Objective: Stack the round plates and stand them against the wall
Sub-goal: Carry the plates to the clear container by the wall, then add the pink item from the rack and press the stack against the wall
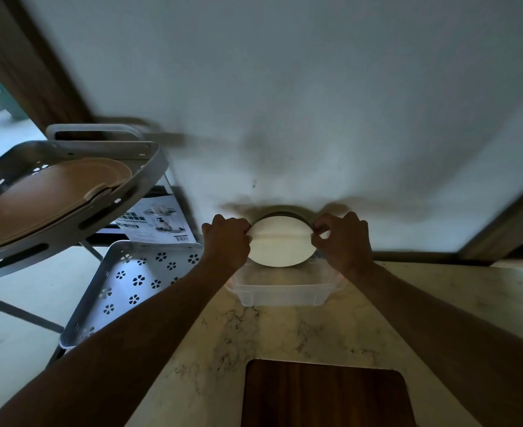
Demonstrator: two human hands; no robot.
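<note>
A stack of round plates (280, 241) stands on edge at the far side of the marble counter, leaning back against the white wall (284, 103). The front plate is white; a darker rim shows behind it at the top. My left hand (227, 241) grips the stack's left edge. My right hand (341, 241) pinches its right edge between thumb and fingers. The plates' lower edge sits behind a clear plastic container (280, 292), so where it rests is hidden.
A grey tiered cart stands left of the counter: its upper tray (149, 180) holds a brown plate, its lower perforated tray (136, 282) sits below. A dark wooden cutting board (324, 396) lies on the marble counter (284, 331) near me. A printed box leans behind the cart.
</note>
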